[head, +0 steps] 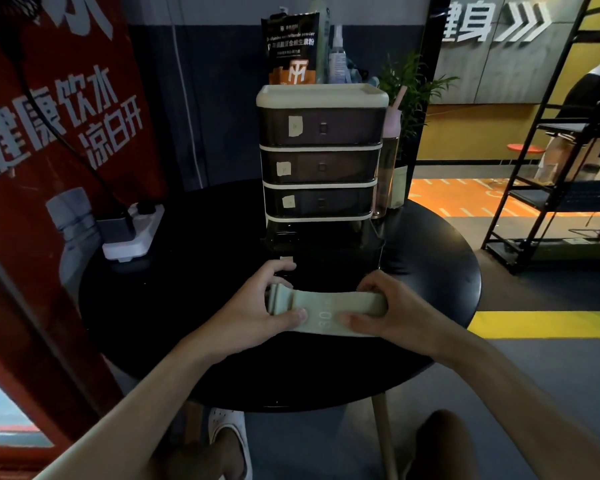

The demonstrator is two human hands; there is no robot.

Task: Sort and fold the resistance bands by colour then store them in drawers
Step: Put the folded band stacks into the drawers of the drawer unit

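Both hands on one pale green resistance band (329, 306). The left grip (257, 306) pinches the bunched, layered end, thumb on top; the right grip (388, 306) is curled round the other end, thumb pressed on the flat face. Printed "30" between the two thumbs, the rest too small to read. The band sits over the near part of the round black desk (187, 271); cannot tell if it touches.

Just beyond the grips: open bottom drawer (326, 258) of a dark drawer tower (321, 161), pulled out toward the hands. The three drawers above it are closed, each with a paper label (295, 126), text unreadable. On top of the tower is a black-orange pouch (291, 53), "vitamin powder" legible, plus Chinese text.

Far left of the left grip: white power strip (132, 233) near the desk edge, and a red banner (66, 116) reading "健康饮水 凉白开". Right of the right grip there is bare desk out to the rim. Far wall sign (471, 22) reads "健身".
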